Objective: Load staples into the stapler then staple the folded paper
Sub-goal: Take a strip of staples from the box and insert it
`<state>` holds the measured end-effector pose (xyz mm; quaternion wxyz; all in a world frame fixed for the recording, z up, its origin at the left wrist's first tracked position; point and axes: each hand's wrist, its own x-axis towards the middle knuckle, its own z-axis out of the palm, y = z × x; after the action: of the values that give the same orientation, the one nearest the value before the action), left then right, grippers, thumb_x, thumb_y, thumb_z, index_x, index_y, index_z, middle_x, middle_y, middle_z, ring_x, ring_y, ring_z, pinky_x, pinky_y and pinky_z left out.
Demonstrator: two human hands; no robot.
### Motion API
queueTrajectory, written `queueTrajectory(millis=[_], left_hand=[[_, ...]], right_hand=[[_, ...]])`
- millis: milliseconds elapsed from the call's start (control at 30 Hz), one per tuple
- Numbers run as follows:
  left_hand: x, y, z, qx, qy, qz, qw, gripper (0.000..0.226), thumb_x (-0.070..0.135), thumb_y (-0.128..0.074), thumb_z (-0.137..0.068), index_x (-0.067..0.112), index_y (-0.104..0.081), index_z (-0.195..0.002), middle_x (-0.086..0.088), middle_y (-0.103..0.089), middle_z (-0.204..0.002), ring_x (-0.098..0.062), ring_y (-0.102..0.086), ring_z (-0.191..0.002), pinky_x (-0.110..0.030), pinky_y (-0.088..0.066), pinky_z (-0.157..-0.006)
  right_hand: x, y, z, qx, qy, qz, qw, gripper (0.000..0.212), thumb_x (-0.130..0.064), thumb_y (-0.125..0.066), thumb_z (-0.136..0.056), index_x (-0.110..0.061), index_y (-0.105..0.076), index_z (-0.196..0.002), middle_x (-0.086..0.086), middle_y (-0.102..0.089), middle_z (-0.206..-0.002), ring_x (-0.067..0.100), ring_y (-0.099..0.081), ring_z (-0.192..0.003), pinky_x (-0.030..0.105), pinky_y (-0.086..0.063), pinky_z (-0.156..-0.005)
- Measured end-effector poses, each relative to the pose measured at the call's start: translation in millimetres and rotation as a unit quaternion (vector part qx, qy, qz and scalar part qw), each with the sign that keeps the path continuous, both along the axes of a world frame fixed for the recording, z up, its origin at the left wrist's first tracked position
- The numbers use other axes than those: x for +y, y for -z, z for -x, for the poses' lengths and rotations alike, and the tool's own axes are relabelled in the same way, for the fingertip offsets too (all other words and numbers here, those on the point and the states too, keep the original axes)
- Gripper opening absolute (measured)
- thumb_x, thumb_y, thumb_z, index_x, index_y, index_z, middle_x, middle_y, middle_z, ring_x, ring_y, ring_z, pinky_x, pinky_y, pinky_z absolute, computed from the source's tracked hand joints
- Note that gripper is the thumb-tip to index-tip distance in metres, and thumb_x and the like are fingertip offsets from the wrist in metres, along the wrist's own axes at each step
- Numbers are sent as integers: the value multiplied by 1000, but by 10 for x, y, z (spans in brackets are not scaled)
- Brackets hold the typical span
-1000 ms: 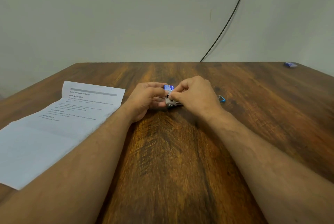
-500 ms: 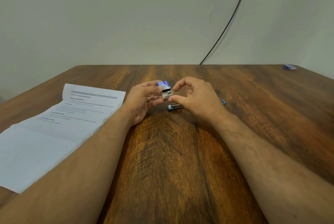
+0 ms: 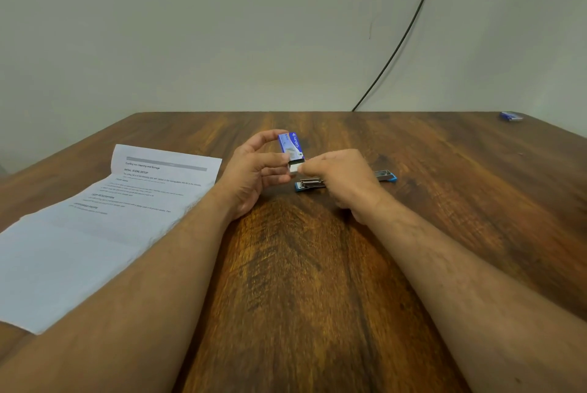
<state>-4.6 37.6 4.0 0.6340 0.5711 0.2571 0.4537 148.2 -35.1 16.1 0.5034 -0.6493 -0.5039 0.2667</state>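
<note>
Worktop (image 3: 317, 281) carried everything, wood grain bare between the forearms. Folded paper (image 3: 95, 218) lay flat at the left, unstapled, well clear of the action. Stapler (image 3: 309, 184) lay opened out beneath the hands, its blue end (image 3: 386, 176) poking past the right wrist; no staples loaded that I could see. Left hand (image 3: 254, 173) pinched the blue staple box (image 3: 291, 146), tray slid out. Right hand (image 3: 341, 176) pinched at that tray's end. Loading looked barely begun; stapling remained. Spare blue box (image 3: 510, 116) sat far right.
</note>
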Motion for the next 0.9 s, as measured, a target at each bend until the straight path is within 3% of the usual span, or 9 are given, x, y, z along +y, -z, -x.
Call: queueTrajectory(millis=[100, 200, 300, 400, 567, 667, 800, 900], left_hand=[[-4, 18, -9, 18, 23, -19, 999, 53, -3, -67, -76, 21, -65, -122, -14, -72, -92, -16, -70, -69, -24, -60, -61], [7, 31, 0, 22, 46, -27, 998, 70, -5, -67, -67, 19, -60, -133, -9, -68, -86, -12, -69, -75, -26, -60, -65], [16, 35, -3, 39, 60, -44, 996, 81, -16, -68, -70, 18, -54, -142, -3, -70, -84, -14, -71, -80, -29, -60, -69], [13, 35, -8, 50, 61, -56, 995, 80, -24, -62, -78, 18, -52, -145, 0, -73, -83, -14, -72, -79, -28, -60, -68], [21, 36, -11, 37, 52, -50, 997, 80, -18, -68, -75, 19, -54, -144, -5, -74, -90, -17, -73, -81, -29, -61, -72], [20, 36, -10, 34, 52, -48, 997, 79, -12, -73, -72, 16, -54, -144, -4, -77, -88, -14, -75, -80, -29, -61, -73], [32, 45, -16, 36, 42, -54, 997, 72, -17, -69, -79, 15, -54, -142, -6, -77, -87, -13, -75, -79, -28, -61, -71], [45, 53, -19, 41, 40, -61, 996, 73, -16, -70, -79, 15, -54, -142, -8, -76, -91, -13, -75, -82, -29, -60, -71]], right_hand=[[11, 10, 48, 73, 14, 38, 997, 32, -27, -73, -56, 0, -72, -73, 4, -50, -54, 21, -44, -53, 38, -35, -54], [8, 8, 65, 133, 2, 35, 991, 40, -28, -74, -51, 0, -74, -80, 11, -51, -66, 27, -46, -66, 42, -36, -64], [-12, -1, 39, 124, -2, 33, 992, 22, -27, -76, -63, -6, -76, -71, 12, -55, -71, 26, -47, -70, 40, -34, -64], [-32, -8, 8, 122, 0, 22, 992, 15, -25, -77, -74, -10, -77, -74, 13, -60, -73, 25, -50, -70, 39, -34, -63], [-53, -13, 11, 84, 15, 6, 996, 18, -26, -72, -85, -10, -76, -77, 12, -71, -77, 23, -58, -70, 35, -40, -64], [-59, -18, 17, 74, 19, 1, 997, 30, -31, -71, -87, -1, -77, -88, 12, -65, -72, 22, -52, -65, 34, -36, -59], [-58, -23, 35, 62, 24, -4, 998, 31, -28, -70, -87, 2, -76, -85, 9, -65, -70, 18, -53, -62, 32, -37, -58], [-43, -15, 45, 60, 27, 10, 998, 25, -27, -69, -84, -3, -71, -76, 2, -49, -53, 15, -37, -44, 24, -25, -41]])
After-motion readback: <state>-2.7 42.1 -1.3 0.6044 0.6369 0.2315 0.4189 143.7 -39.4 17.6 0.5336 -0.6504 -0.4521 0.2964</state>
